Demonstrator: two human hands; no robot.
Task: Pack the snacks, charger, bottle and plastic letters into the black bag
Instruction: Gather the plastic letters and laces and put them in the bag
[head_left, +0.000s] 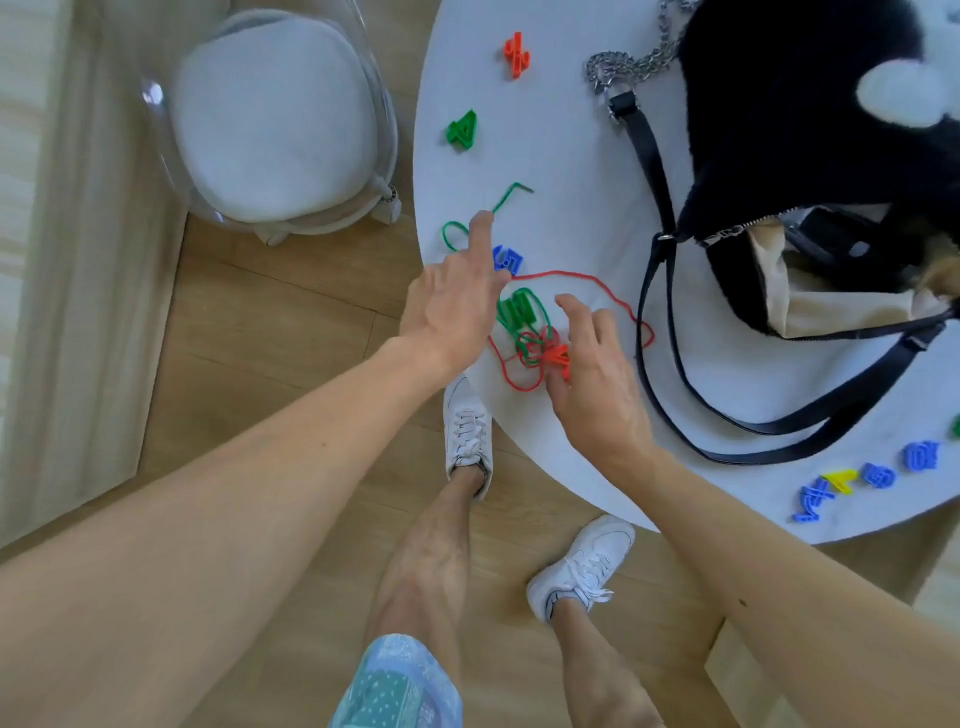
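Observation:
The black furry bag (769, 130) lies open on the round white table (571, 171), its beige lining showing. My left hand (452, 306) reaches over the table edge with the index finger stretched onto the green string (460, 228), next to a blue plastic piece (508, 259). My right hand (597, 374) pinches a red plastic piece (558, 358) tangled in red string (613, 296). A green plastic piece (517, 309) lies between my hands. Further out lie a green 4 (462, 130) and a red piece (517, 54).
Blue and yellow plastic pieces (872, 480) line the table's near right edge. The bag's black strap (675, 374) and chain (628, 65) trail over the table. A clear chair with a white cushion (275, 119) stands at left on the wooden floor.

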